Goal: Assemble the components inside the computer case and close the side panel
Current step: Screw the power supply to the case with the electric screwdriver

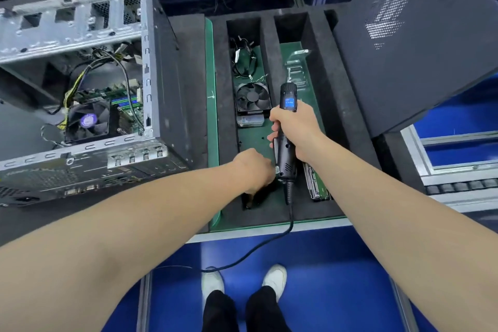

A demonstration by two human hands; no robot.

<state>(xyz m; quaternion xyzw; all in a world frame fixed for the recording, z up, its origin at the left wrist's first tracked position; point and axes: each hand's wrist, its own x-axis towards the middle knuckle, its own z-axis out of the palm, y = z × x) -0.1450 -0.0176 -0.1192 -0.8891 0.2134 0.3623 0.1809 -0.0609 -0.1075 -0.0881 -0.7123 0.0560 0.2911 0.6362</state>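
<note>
**Driver in hand, case open**

A person's right hand (295,132) is wrapped around a corded screwdriver (285,163) above the foam tray (269,43). The tool's long axis runs away from the body, with the cord end nearest and the far end aimed towards the fan (252,98). The left hand (252,170) dips into the tray beside the tool, fingers curled; what it holds cannot be told. The case (164,75) lies left of the tray, open side up and rear ports facing the person. The panel (420,43) leans at right. The step looks like fetching a fastener, which is best pinched firmly before lifting, with the cord kept clear of the case.
</note>
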